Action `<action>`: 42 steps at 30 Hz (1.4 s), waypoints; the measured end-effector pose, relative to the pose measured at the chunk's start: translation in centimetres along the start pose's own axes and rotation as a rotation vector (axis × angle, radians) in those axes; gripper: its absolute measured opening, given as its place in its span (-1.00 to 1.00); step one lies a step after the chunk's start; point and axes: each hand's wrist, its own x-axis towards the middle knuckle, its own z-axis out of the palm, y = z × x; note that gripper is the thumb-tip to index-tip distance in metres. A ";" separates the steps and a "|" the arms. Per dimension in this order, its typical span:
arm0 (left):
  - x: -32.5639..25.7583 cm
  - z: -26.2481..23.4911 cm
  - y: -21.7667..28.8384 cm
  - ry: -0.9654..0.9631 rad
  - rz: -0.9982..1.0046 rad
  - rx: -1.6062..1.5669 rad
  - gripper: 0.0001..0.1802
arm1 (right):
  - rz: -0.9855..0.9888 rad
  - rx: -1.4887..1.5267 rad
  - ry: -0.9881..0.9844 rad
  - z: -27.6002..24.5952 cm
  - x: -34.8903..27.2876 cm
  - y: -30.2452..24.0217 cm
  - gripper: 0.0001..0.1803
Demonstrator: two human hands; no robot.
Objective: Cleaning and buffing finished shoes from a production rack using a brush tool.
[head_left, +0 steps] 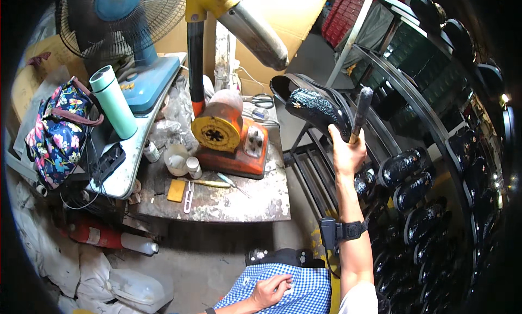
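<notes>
Hiding shoe (pixel 311 104) partly: right grip (pixel 348 155)

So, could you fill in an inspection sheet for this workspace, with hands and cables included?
Surface: workbench top blotchy and worn.
Job's things: glossy black shoe, raised right of the workbench; dark-tipped rod beside it.
Clutter: yellow pad, white slotted strip and scissors lie around an orange machine.
Right hand: grips the rod and, it seems, the shoe's near end.
Left hand: rests on blue checked cloth, fingers loosely curled; nothing seen held.
Cables: dark cord hangs from the black wrist device.
Surroundings: fan, mint-green bottle and flowered bag at left; rows of black shoes at right.
</notes>
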 end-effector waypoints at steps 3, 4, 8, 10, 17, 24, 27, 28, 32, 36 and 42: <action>-0.3 0.2 0.5 -0.001 -0.118 -0.086 -0.82 | -0.065 0.062 0.018 2.2 0.8 0.3 -0.37; -0.7 0.3 0.2 0.004 -0.178 -0.154 -0.79 | -0.069 0.068 0.019 2.6 0.9 0.1 -0.37; -0.5 0.2 0.6 0.042 -0.231 -0.200 -0.80 | -0.093 0.049 0.021 3.8 1.0 -0.9 -0.36; -0.5 0.0 0.9 0.055 -0.228 -0.205 -0.80 | -0.067 0.093 0.002 4.1 0.9 -1.4 -0.38; -0.8 0.2 0.9 0.047 -0.195 -0.164 -0.78 | -0.020 0.138 -0.027 2.4 -0.3 -1.9 -0.45; -0.5 -0.5 0.0 0.039 -0.081 -0.034 -0.84 | 0.009 0.196 -0.148 -6.8 -7.7 1.6 -0.44; -0.6 -0.5 0.2 0.030 -0.104 -0.073 -0.83 | 0.089 0.228 -0.216 -12.3 -10.8 3.1 -0.43; -0.8 -0.4 -0.1 0.031 -0.112 -0.086 -0.83 | 0.108 0.267 -0.200 -13.8 -12.0 3.6 -0.46; -1.2 -0.3 0.1 0.019 -0.260 -0.208 -0.82 | 0.266 0.350 -0.248 -20.0 -16.0 5.2 -0.43; -0.3 -1.0 2.9 0.179 -0.200 -0.401 -0.70 | 0.320 0.389 -0.218 -25.4 -19.0 5.1 -0.41; 2.3 -1.6 9.6 0.130 -0.349 -0.648 -0.53 | 0.365 0.382 -0.298 -30.2 -22.3 5.4 -0.34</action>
